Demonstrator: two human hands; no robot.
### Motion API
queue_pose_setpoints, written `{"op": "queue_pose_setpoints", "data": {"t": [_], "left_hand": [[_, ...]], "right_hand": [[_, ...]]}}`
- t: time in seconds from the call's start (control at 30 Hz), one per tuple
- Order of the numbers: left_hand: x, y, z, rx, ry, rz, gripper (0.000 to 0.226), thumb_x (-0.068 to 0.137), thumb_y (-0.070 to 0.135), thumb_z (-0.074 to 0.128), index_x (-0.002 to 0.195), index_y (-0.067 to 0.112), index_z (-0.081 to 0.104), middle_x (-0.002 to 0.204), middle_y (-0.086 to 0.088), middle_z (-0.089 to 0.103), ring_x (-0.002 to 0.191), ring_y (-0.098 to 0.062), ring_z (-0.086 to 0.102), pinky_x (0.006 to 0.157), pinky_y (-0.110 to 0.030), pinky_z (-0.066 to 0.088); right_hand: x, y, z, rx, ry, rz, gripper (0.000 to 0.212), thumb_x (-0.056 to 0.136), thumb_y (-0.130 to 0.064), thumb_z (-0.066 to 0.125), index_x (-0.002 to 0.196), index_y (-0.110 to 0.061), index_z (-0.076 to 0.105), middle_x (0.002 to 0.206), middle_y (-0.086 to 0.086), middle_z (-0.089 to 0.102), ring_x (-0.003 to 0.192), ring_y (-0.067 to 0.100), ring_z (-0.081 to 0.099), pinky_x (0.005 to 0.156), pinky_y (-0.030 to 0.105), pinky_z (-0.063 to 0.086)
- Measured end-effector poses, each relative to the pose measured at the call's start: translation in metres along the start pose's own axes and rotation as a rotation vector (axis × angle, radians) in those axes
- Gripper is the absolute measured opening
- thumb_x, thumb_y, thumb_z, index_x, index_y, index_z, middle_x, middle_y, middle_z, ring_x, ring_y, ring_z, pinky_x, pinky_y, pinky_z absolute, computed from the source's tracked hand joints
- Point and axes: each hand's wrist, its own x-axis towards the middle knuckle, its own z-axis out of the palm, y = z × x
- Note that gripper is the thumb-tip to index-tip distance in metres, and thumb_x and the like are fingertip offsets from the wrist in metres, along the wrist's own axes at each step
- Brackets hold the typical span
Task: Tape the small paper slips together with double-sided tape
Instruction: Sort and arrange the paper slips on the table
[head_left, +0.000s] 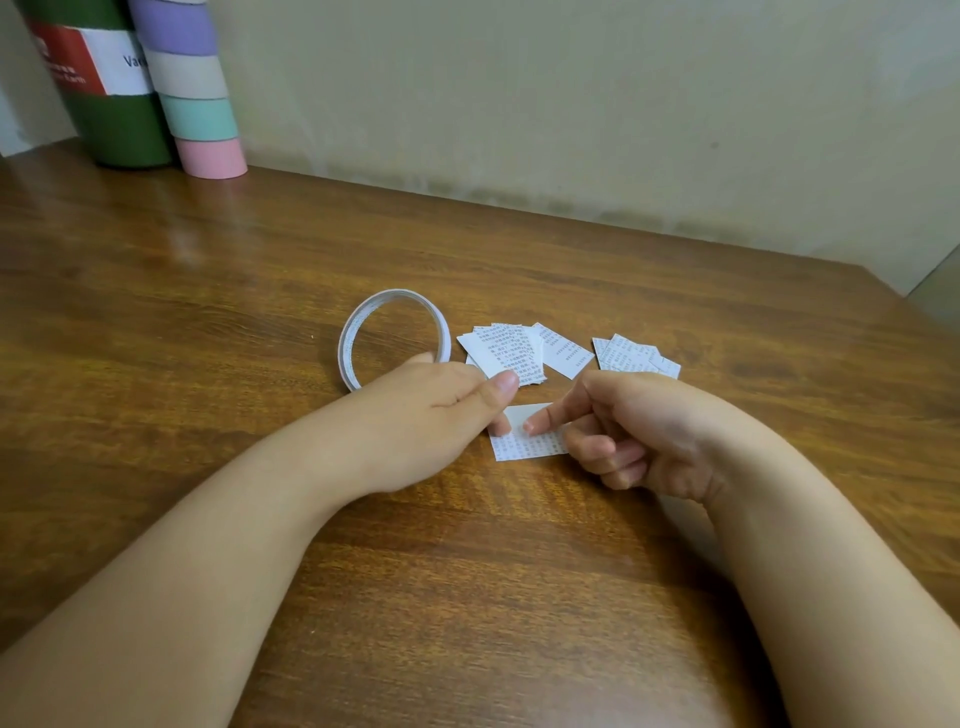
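Printed slip (527, 434) lies flat mid-table (208, 291); print too small to read. Left hand (436, 410) pinches its left edge; right hand (639, 426) presses it with the forefinger, other fingers curled. Tape ring (390, 332) stands just behind the left hand. Two slip piles (519, 351) (636, 353) lie beyond. Far-left corner: green tube (104, 88), label "Va…" cut off, beside a pastel roll stack (195, 88).

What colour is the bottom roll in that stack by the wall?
Pink. The bottom roll shows best in the head view, at the far left.
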Motion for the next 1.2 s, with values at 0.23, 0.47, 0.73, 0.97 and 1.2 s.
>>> {"op": "queue_pose_setpoints", "data": {"t": [0.23, 0.47, 0.73, 0.97, 1.2], "left_hand": [[-0.002, 0.005, 0.0, 0.017, -0.012, 0.033, 0.054, 0.09, 0.058, 0.019, 0.102, 0.036, 0.066, 0.111, 0.019, 0.06, 0.114, 0.003, 0.035, 0.092, -0.022, 0.03], [-0.002, 0.006, 0.0, 0.033, -0.016, 0.049, 0.048, 0.093, 0.054, 0.022, 0.103, 0.036, 0.065, 0.109, 0.021, 0.059, 0.114, 0.003, 0.034, 0.092, -0.02, 0.028], [-0.001, 0.006, 0.001, 0.064, -0.012, 0.056, 0.049, 0.095, 0.05, 0.025, 0.1, 0.03, 0.069, 0.107, 0.019, 0.057, 0.113, 0.001, 0.035, 0.09, -0.022, 0.03], [0.002, -0.002, 0.0, 0.038, 0.018, 0.025, 0.058, 0.089, 0.065, 0.018, 0.091, 0.037, 0.069, 0.106, 0.01, 0.062, 0.106, 0.002, 0.044, 0.095, -0.027, 0.039], [0.002, -0.003, 0.0, 0.033, 0.034, 0.032, 0.059, 0.087, 0.066, 0.018, 0.086, 0.037, 0.069, 0.103, 0.009, 0.064, 0.104, 0.002, 0.047, 0.097, -0.033, 0.039]], "right_hand": [[-0.002, 0.0, 0.0, -0.174, 0.136, -0.06, 0.033, 0.092, -0.017, 0.035, 0.1, -0.006, 0.065, 0.045, 0.001, 0.039, 0.036, 0.01, 0.02, 0.036, 0.017, 0.018], [-0.003, 0.0, -0.001, -0.173, 0.121, -0.096, 0.032, 0.092, -0.016, 0.036, 0.097, -0.006, 0.065, 0.046, 0.001, 0.037, 0.038, 0.01, 0.018, 0.036, 0.018, 0.018], [-0.008, -0.003, -0.003, -0.041, 0.095, -0.132, 0.033, 0.092, -0.014, 0.032, 0.092, -0.006, 0.064, 0.044, -0.002, 0.031, 0.04, 0.01, 0.015, 0.038, 0.019, 0.011], [-0.007, -0.002, 0.0, -0.042, 0.02, -0.077, 0.036, 0.093, -0.016, 0.03, 0.094, -0.006, 0.065, 0.045, -0.001, 0.03, 0.04, 0.009, 0.012, 0.037, 0.016, 0.012], [-0.002, -0.001, 0.002, -0.067, 0.009, -0.029, 0.037, 0.092, -0.018, 0.031, 0.095, -0.006, 0.066, 0.045, -0.001, 0.031, 0.039, 0.008, 0.014, 0.036, 0.017, 0.013]]}}
